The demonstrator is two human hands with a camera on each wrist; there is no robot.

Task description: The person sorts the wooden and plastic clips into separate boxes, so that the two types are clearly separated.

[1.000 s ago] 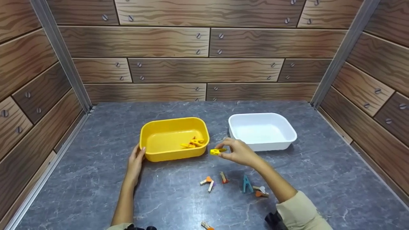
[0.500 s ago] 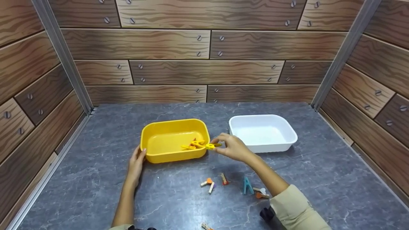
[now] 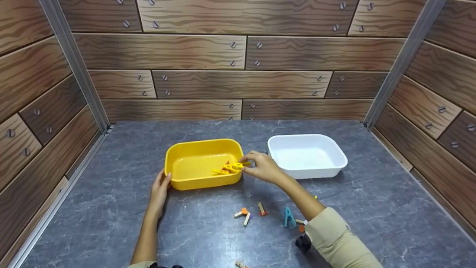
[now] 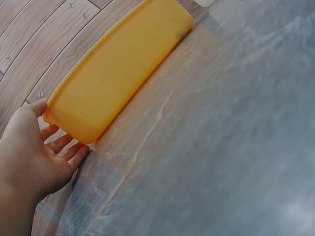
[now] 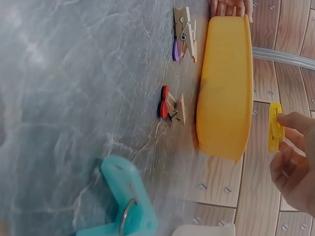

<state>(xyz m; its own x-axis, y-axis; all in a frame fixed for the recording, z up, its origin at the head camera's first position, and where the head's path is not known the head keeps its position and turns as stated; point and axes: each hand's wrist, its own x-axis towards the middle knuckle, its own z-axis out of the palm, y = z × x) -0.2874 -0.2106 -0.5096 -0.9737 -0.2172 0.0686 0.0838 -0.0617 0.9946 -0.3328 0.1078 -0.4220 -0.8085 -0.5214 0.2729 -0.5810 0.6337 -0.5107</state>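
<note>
My left hand [image 3: 159, 191] grips the left end of the yellow plastic tub [image 3: 204, 183]. In the left wrist view its thumb lies at the rim and the fingers [image 4: 63, 142] are against the outer wall. My right hand [image 3: 263, 168] pinches a yellow clothespin [image 5: 275, 129] between thumb and fingers, above the tub's right rim. Inside the tub, at its right end, lie several yellow clothespins [image 3: 222, 171] with a bit of red among them. The held clothespin overlaps them in the head view, so I cannot tell whether they touch.
A white tub [image 3: 308, 173] stands to the right. Nearer on the grey table lie wooden clothespins with orange and purple ends [image 3: 246, 219], a red-ended one [image 3: 262, 209], a teal clothespin [image 3: 288, 217], and others partly behind the right forearm. Wood-patterned walls enclose the table.
My right hand has moved left and away from me, carrying the yellow clothespin from outside the yellow tub to above its right rim. My left hand keeps its grip on the tub.
</note>
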